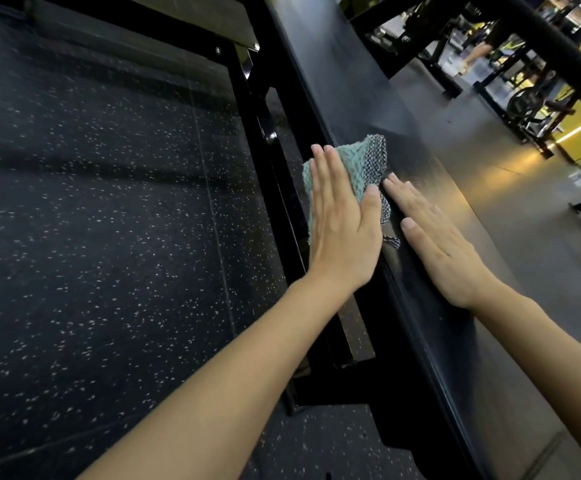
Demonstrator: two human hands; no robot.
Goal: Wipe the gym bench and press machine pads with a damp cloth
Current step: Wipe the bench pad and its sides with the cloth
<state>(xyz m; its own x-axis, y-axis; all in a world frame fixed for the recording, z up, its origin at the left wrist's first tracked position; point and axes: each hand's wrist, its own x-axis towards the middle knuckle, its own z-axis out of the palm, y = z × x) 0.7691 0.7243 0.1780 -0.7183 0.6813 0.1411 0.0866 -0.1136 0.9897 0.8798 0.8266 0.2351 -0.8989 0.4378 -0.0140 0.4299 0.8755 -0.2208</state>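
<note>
Left hand (341, 216) lay flat on teal cloth (361, 157) — fingers straight, together, cloth pressed on near edge of black bench pad (351, 81), right hand (438, 244) flat on pad top just beside cloth — fingers straight, together, speckled floor (109, 202) below.

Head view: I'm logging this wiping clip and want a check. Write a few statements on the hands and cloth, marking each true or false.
1. The left hand presses the cloth flat against the pad. True.
2. The right hand grips the cloth. False: it lies flat on the pad, fingers straight.
3. The cloth is red. False: it is teal with a grey checked side.
4. The floor is dark and speckled. True.
</note>
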